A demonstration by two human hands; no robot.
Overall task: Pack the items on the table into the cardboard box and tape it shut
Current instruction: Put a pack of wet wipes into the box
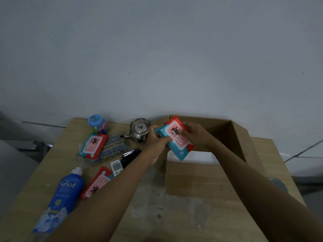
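Snugly between fingers (164, 140): wipes pack (180, 144)

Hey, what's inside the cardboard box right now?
Only a white patch shows low inside the cardboard box. The wipes pack, held in the left hand and right hand over the opening, and the near wall hide the rest.

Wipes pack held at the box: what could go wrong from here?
1. The wipes pack, gripped by the left hand and right hand, hangs across the left wall of the cardboard box. Released now, it might catch the rim or fall outside.
2. The left hand sits right beside the steel kettle. Pulling back could knock it.
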